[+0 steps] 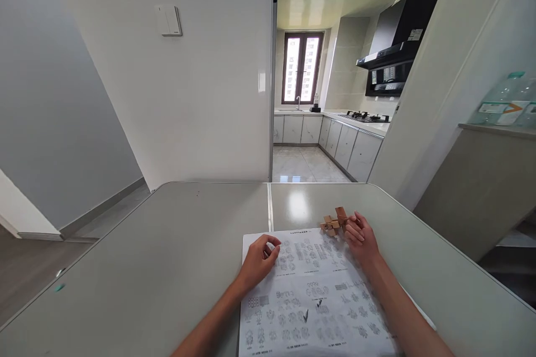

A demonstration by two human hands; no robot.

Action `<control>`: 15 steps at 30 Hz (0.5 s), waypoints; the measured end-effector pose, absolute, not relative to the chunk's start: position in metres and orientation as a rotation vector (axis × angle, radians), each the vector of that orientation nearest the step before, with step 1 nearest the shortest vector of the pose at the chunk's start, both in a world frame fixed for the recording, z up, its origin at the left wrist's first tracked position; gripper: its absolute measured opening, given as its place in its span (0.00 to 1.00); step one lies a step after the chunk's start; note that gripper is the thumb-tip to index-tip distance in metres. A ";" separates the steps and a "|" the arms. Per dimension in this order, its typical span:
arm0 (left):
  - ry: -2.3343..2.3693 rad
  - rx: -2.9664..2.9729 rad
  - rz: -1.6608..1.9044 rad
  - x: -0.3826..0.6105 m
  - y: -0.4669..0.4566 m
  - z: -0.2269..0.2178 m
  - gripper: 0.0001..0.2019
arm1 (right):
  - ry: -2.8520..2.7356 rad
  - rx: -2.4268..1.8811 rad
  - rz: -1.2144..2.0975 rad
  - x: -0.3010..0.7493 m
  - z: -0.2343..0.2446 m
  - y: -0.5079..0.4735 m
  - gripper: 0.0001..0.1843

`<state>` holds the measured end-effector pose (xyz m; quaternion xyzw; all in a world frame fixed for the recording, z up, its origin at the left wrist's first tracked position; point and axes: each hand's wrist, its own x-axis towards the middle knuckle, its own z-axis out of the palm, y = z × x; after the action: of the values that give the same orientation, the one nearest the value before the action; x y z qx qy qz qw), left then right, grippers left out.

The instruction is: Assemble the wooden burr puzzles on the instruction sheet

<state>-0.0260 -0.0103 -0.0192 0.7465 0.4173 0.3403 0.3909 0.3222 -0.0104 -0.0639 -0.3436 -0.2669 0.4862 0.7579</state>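
A printed sheet of puzzle diagrams (312, 295) lies on the grey table (167, 256) in front of me. My left hand (258, 261) rests on the sheet's upper left part with its fingers curled in, nothing visible in them. My right hand (360, 237) rests at the sheet's upper right corner, its fingers bent and touching a small wooden interlocking puzzle (334, 221) that stands on the table just beyond the sheet.
The table has a seam (269, 206) down its middle. Beyond it stand a white wall with a light switch (168, 20) and a doorway to a kitchen with cabinets (347, 145). A counter with plastic bottles (506, 101) is at the right.
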 end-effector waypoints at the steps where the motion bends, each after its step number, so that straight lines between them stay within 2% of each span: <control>1: 1.068 1.894 0.864 -0.026 -0.010 -0.019 0.13 | -0.599 -0.804 1.004 0.319 -0.063 -0.010 0.16; 7: 1.071 1.870 0.855 -0.026 -0.010 -0.022 0.14 | -0.633 -1.193 0.448 0.306 -0.069 -0.010 0.19; 12: 1.063 1.742 0.899 -0.032 0.000 -0.027 0.16 | -0.691 -1.434 0.001 0.309 -0.074 -0.003 0.12; 15: 1.073 1.620 0.975 -0.039 0.012 -0.030 0.22 | -0.791 -1.507 -0.112 0.310 -0.079 0.003 0.17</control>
<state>-0.0394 0.0117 -0.0300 0.6597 0.4368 0.3970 0.4651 0.3100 0.0027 -0.0788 -0.6654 -0.3492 -0.0494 0.6579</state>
